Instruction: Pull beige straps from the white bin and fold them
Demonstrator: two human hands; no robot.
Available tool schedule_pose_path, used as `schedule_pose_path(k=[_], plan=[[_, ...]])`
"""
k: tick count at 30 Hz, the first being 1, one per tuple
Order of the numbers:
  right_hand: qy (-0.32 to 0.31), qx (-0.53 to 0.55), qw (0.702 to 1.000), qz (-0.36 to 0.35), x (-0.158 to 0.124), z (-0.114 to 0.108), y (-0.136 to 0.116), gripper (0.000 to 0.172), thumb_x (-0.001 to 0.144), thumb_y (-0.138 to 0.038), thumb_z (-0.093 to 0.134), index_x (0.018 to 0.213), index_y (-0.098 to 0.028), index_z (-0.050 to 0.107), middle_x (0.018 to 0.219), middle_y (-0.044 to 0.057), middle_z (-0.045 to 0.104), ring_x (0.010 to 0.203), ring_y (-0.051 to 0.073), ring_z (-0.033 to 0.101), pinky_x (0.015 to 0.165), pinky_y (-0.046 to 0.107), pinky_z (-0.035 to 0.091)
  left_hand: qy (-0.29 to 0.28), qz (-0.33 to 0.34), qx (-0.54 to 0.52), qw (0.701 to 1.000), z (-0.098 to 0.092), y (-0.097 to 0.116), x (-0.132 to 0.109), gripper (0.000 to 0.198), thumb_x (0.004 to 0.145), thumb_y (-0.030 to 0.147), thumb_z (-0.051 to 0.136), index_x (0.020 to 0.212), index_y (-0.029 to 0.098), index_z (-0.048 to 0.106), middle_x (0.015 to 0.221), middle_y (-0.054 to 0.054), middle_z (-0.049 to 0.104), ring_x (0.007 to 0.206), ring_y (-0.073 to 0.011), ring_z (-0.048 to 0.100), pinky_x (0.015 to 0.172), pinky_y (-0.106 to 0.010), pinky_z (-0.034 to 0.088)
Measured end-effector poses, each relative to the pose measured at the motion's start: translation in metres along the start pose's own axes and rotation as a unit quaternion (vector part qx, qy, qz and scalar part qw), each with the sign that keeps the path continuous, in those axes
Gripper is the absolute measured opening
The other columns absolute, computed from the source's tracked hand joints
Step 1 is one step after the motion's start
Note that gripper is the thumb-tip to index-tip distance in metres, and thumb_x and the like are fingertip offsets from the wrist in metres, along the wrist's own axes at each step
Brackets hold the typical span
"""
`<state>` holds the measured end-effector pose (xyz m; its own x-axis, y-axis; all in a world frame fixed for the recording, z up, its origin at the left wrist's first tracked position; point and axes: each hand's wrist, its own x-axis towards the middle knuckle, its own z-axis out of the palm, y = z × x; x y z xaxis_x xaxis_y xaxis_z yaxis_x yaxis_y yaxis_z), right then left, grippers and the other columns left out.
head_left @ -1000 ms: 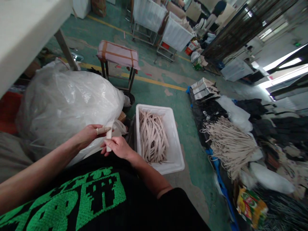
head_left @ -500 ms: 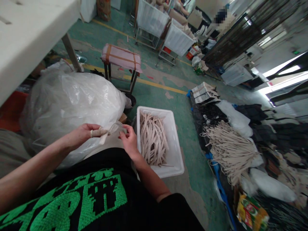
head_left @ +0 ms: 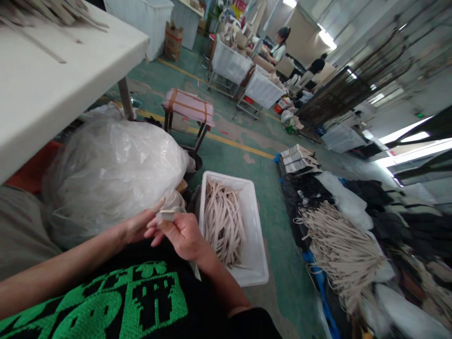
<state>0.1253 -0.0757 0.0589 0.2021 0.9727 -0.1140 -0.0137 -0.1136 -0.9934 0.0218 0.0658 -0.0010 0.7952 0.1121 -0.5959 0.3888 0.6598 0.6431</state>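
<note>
Much of the left hand (head_left: pixel 139 227) is covered by the right hand (head_left: pixel 184 235), so I cannot tell whether its fingers grip anything; one shows, pointing up and away. The right hand's fingers are clamped on a pale strip (head_left: pixel 166 215), its ends lost in the grasp. Just beyond, a pale loop (head_left: pixel 175 199) shows against a bulging plastic bag (head_left: pixel 130 162); whether it joins the strip is hard to make out.

The strip is held in the air in front of a black shirt (head_left: pixel 208 292), left of a white tub (head_left: pixel 254 230) and well apart from the tabletop (head_left: pixel 81 84). That white surface is cut off at the left; narrow strips (head_left: pixel 58 12) on it, by the far edge, are blurred and partly out of view. Below its near edge sits the bag, on a worn green floor (head_left: pixel 226 157) with yellow lines. Past the tabletop's right corner stands a pink-topped stool (head_left: pixel 189 107). Beige strips (head_left: pixel 224 221) heap toward the tub's left wall. In the background are two people, partly hidden by wheeled bins (head_left: pixel 264 89) and clutter.

The held strip's visible part lies crosswise to the person, its long axis running roughly left to right.
</note>
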Motion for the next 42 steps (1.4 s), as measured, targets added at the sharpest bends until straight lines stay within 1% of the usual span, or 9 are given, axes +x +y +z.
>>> schedule_pose_path(k=[3,6,9,20,24,30,36,39,42], plan=[[-0.098,0.033,0.990,0.101,-0.014,-0.007,0.001,0.061,0.097,-0.075,0.054,0.102,-0.016,0.071,0.089,0.007,0.077,0.059,0.013,0.069,0.060,0.025,0.054,0.034,-0.017,-0.114,0.993,0.012,0.007,0.008,0.043,0.095,0.057,0.069,0.077,0.019,0.075,0.060,-0.006,0.070,0.053,-0.0218,0.069,0.053,-0.031,0.060],[-0.072,0.066,0.978,0.186,-0.028,-0.023,0.023,0.073,0.082,-0.088,0.061,0.090,-0.015,0.068,0.078,0.007,0.073,0.051,0.013,0.064,0.050,0.024,0.047,0.119,0.043,-0.236,0.963,0.016,0.035,0.011,0.027,0.103,0.033,0.064,0.089,0.014,0.077,0.086,-0.011,0.081,0.073,-0.0184,0.077,0.073,-0.026,0.065],[-0.070,0.100,0.966,0.228,-0.041,-0.041,0.047,0.076,0.074,-0.090,0.066,0.084,-0.015,0.066,0.071,0.007,0.071,0.046,0.014,0.061,0.044,0.024,0.043,0.170,0.099,-0.302,0.933,0.010,0.066,0.007,0.029,0.107,0.022,0.055,0.089,0.012,0.075,0.085,-0.010,0.079,0.069,-0.0140,0.075,0.070,-0.021,0.063],[-0.078,0.026,0.951,0.297,-0.055,-0.070,0.082,0.073,0.076,-0.089,0.064,0.082,-0.016,0.065,0.069,0.005,0.073,0.039,0.011,0.054,0.042,0.024,0.037,0.306,0.337,-0.315,0.833,-0.060,0.144,-0.029,0.012,0.104,0.026,0.065,0.098,0.015,0.067,0.074,0.002,0.071,0.062,-0.0090,0.062,0.060,-0.018,0.051],[-0.104,0.018,0.955,0.276,-0.032,-0.057,0.077,0.074,0.078,-0.089,0.061,0.083,-0.016,0.065,0.073,0.007,0.074,0.038,0.010,0.052,0.041,0.023,0.037,0.292,0.411,-0.173,0.846,-0.064,0.125,-0.035,0.027,0.099,0.041,0.069,0.107,0.016,0.067,0.075,0.000,0.073,0.055,-0.0089,0.054,0.047,-0.019,0.035],[-0.098,0.060,0.983,0.140,0.030,-0.018,0.036,0.067,0.090,-0.081,0.056,0.100,-0.015,0.064,0.088,0.010,0.078,0.044,0.009,0.058,0.056,0.027,0.052,0.097,0.297,0.074,0.947,-0.042,0.053,-0.023,0.064,0.078,0.074,0.074,0.111,0.019,0.077,0.086,-0.012,0.078,0.057,-0.0170,0.059,0.047,-0.026,0.038],[-0.097,0.028,0.989,0.112,0.069,-0.002,0.017,0.059,0.101,-0.071,0.050,0.105,-0.014,0.065,0.088,0.009,0.078,0.045,0.010,0.061,0.047,0.022,0.045,0.010,0.303,0.291,0.908,-0.030,0.036,-0.029,0.079,0.081,0.095,0.044,0.058,0.023,0.067,0.049,-0.005,0.060,0.049,-0.0183,0.048,0.056,-0.030,0.044],[-0.088,0.028,0.991,0.096,0.073,0.000,0.022,0.061,0.101,-0.073,0.049,0.102,-0.013,0.065,0.083,0.008,0.077,0.043,0.011,0.061,0.044,0.022,0.046,-0.004,0.312,0.340,0.887,-0.021,0.039,-0.031,0.086,0.087,0.093,0.033,0.050,0.023,0.066,0.049,-0.008,0.062,0.049,-0.0178,0.046,0.054,-0.030,0.042],[-0.072,0.015,0.993,0.088,0.074,0.003,0.029,0.062,0.102,-0.072,0.046,0.099,-0.014,0.066,0.080,0.007,0.076,0.042,0.011,0.060,0.042,0.021,0.045,-0.003,0.276,0.291,0.916,-0.009,0.039,-0.031,0.083,0.089,0.090,0.036,0.057,0.021,0.070,0.047,-0.009,0.064,0.045,-0.0164,0.044,0.046,-0.027,0.033]])
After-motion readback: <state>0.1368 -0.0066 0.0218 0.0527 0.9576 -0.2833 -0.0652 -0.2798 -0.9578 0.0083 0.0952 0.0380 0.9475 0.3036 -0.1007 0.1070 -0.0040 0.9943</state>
